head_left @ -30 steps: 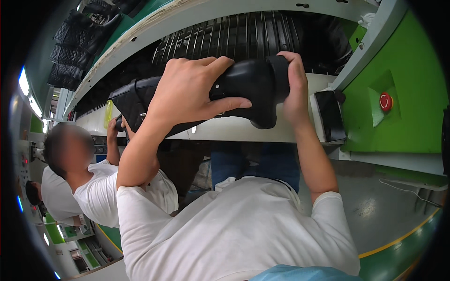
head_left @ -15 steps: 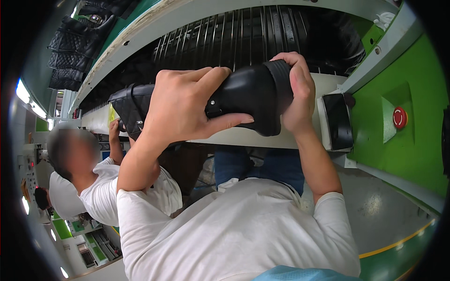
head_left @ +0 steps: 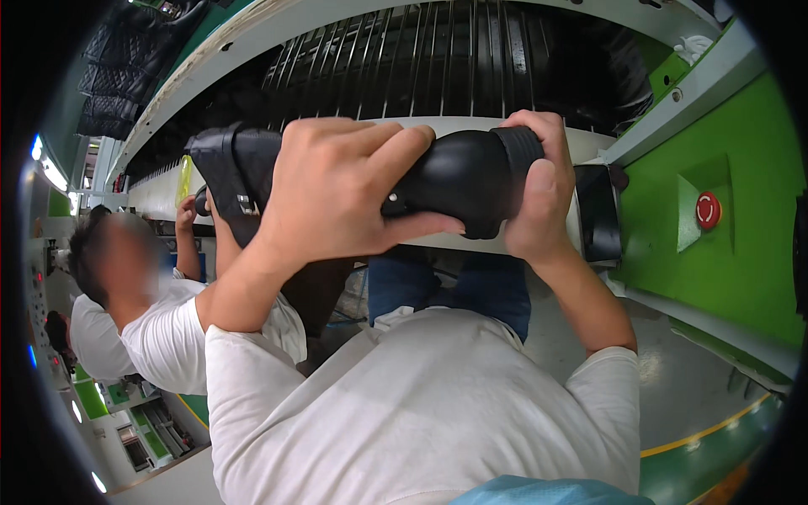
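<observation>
A black boot (head_left: 459, 172) is held lengthwise above the edge of the pale work surface, its toe and ribbed sole to the right. Its shaft (head_left: 227, 160), with a strap and metal buckle, points left. My left hand (head_left: 337, 185) wraps round the ankle part, fingers over the top and thumb along the near side. At the sole end, my right hand (head_left: 543, 202) grips with its fingers over the far edge and its thumb on the near side. My left hand hides the middle of the boot.
Beyond the pale surface (head_left: 446, 240) runs a bed of metal rods (head_left: 412, 59). To the right are a black-topped pad (head_left: 599, 210) and a green panel with a red emergency button (head_left: 709, 210). A co-worker (head_left: 160, 328) sits close on my left; quilted black boot parts (head_left: 135, 63) lie far left.
The boot has rolled slightly in my hands, showing less of its sole face. My right thumb is more exposed at the sole's edge. The view has shifted a little.
</observation>
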Demonstrator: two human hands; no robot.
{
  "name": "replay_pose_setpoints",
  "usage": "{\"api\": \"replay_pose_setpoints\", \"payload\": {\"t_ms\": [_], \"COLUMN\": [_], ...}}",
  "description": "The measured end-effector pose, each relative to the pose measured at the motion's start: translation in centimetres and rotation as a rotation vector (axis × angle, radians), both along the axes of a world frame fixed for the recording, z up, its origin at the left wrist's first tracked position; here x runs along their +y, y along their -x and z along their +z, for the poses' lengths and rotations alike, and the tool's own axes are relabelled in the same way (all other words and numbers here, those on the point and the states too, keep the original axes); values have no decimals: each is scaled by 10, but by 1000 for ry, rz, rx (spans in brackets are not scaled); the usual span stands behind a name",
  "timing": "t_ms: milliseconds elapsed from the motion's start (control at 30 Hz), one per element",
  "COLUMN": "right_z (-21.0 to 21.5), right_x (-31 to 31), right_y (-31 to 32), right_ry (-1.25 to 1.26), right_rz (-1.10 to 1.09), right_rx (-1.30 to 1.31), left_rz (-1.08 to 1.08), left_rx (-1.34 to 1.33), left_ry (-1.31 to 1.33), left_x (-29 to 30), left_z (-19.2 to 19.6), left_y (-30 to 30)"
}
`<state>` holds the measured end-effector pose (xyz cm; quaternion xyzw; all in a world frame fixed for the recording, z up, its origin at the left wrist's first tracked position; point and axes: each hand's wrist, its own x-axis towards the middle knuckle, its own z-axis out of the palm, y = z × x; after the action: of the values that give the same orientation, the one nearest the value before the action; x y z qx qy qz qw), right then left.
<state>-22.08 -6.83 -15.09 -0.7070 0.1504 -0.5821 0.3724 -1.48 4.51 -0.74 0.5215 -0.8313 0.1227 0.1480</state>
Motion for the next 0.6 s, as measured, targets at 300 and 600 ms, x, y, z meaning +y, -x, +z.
{"api": "replay_pose_setpoints", "payload": {"t_ms": [300, 600], "right_z": [-55, -45], "right_x": [22, 22], "right_y": [0, 31], "right_ry": [-145, 154], "right_rz": [353, 44], "right_rx": [245, 515], "left_rz": [-49, 32], "left_rx": [-139, 795], "left_ry": [-109, 25], "left_x": [33, 67], "left_z": [17, -123], "left_y": [-50, -62]}}
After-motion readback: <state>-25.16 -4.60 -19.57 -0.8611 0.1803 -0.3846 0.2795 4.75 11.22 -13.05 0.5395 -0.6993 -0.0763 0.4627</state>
